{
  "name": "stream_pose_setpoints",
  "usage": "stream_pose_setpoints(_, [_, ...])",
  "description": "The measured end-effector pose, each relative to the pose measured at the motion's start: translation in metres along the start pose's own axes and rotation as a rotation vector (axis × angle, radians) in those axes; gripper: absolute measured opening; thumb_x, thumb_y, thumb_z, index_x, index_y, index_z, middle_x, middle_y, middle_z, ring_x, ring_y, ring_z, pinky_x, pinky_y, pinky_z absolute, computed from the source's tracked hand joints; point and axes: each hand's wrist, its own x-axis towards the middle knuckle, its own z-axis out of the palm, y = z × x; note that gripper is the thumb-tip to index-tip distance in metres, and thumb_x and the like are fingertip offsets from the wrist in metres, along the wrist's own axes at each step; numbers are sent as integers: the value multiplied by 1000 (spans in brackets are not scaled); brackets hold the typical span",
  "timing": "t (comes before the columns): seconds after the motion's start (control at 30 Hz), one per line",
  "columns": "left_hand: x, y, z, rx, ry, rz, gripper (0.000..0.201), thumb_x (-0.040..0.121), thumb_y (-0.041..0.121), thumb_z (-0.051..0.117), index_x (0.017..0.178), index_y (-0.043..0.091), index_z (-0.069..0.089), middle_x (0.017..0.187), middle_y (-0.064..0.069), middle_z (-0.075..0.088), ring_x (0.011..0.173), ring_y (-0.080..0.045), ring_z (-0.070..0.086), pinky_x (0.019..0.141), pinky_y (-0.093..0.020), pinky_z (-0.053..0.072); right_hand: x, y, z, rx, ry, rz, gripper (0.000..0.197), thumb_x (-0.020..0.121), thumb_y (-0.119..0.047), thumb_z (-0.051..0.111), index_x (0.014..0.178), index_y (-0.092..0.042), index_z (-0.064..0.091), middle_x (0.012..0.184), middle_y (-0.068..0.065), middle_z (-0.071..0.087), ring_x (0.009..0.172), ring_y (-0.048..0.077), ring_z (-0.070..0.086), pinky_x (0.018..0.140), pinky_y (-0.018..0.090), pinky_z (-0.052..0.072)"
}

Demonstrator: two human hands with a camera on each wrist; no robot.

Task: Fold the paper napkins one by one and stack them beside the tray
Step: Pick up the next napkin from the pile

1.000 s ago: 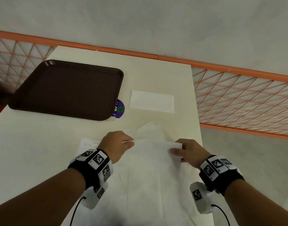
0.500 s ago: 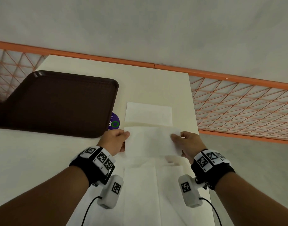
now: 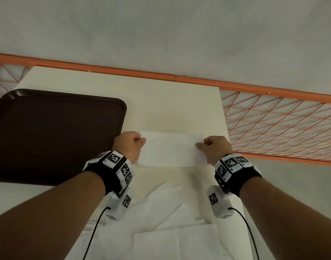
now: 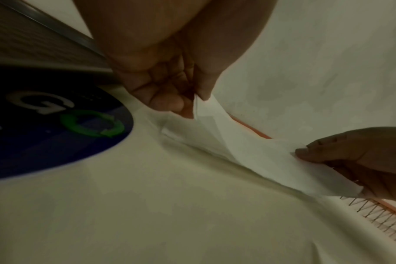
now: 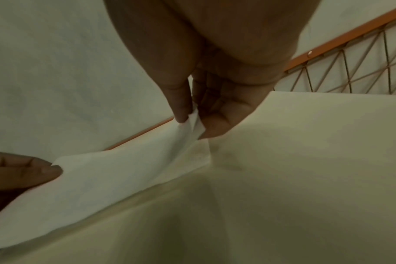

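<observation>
A folded white napkin [image 3: 171,150] stretches between both hands, right of the dark brown tray [image 3: 48,136]. My left hand [image 3: 141,140] pinches its left end and my right hand [image 3: 199,145] pinches its right end. The left wrist view shows thumb and fingers [image 4: 176,105] closed on the napkin corner [image 4: 249,151]. The right wrist view shows the same pinch [image 5: 192,119] on the napkin [image 5: 102,178]. It hangs just above an earlier folded napkin [image 4: 176,135] lying on the table, whose left edge [image 3: 139,131] peeks out beyond it.
Several unfolded white napkins [image 3: 170,222] lie on the cream table [image 3: 161,106] near its front edge. A round purple sticker [image 4: 57,125] sits by the tray corner. An orange mesh railing [image 3: 273,124] borders the table's right and far sides.
Both hands have carried the folded napkin forward, away from the loose pile, until it covers the folded napkin beside the tray. The pinch at each end is unchanged.
</observation>
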Motion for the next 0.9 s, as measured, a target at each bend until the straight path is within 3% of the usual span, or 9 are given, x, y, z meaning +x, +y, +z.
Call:
stream_pose_setpoints(0.13, [15, -1, 9, 64, 29, -26, 26, 93, 27, 58, 80, 5, 64, 71, -5, 58, 74, -25, 55, 65, -28, 41, 16, -3, 6, -82, 18, 6, 18, 82, -32, 72, 76, -16, 66, 77, 6, 67, 75, 30, 68, 71, 36, 58])
stream_pose_setpoints(0.3, [25, 0, 13, 159, 57, -42, 24, 93, 30, 57, 90, 8, 66, 92, -12, 67, 89, -32, 61, 78, -38, 51, 26, -4, 11, -215, 15, 22, 23, 81, -40, 72, 81, -19, 62, 84, 4, 66, 76, 25, 63, 68, 29, 50])
stream_pose_setpoints(0.37, [26, 0, 13, 146, 88, -47, 22, 93, 31, 58, 97, 11, 65, 99, -10, 68, 92, -31, 61, 80, -36, 51, 26, -5, 11, -286, 13, 26, 29, 80, -45, 71, 85, -17, 62, 87, 4, 66, 76, 23, 59, 66, 28, 44])
stream_pose_setpoints(0.5, [21, -3, 9, 229, 127, -29, 39, 93, 43, 54, 114, 11, 60, 113, -9, 61, 101, -30, 59, 83, -38, 48, 22, -6, 8, -391, 8, 51, 44, 81, -55, 66, 96, -14, 62, 95, 6, 64, 84, 26, 61, 69, 30, 46])
stream_pose_setpoints(0.57, [18, -3, 8, 410, 54, -48, 48, 93, 50, 48, 111, 7, 58, 115, -12, 56, 102, -32, 57, 78, -38, 45, 20, -5, 9, -450, -14, 51, 50, 82, -58, 63, 100, -12, 62, 97, 8, 65, 87, 28, 63, 71, 31, 49])
stream_pose_setpoints(0.7, [16, 2, 12, 582, -49, -33, 42, 93, 50, 50, 81, 9, 50, 103, -13, 58, 93, -31, 59, 65, -34, 39, 14, -6, 14, -505, -38, 31, 45, 83, -51, 64, 103, -11, 65, 102, 9, 66, 91, 30, 64, 75, 32, 51])
stream_pose_setpoints(0.9, [21, 6, 14, 592, -42, -38, 38, 94, 42, 53, 96, 4, 58, 107, -13, 59, 98, -31, 60, 67, -33, 40, 8, -6, 16, -533, -26, 14, 41, 84, -47, 65, 102, -10, 65, 100, 10, 66, 90, 31, 64, 74, 31, 50])
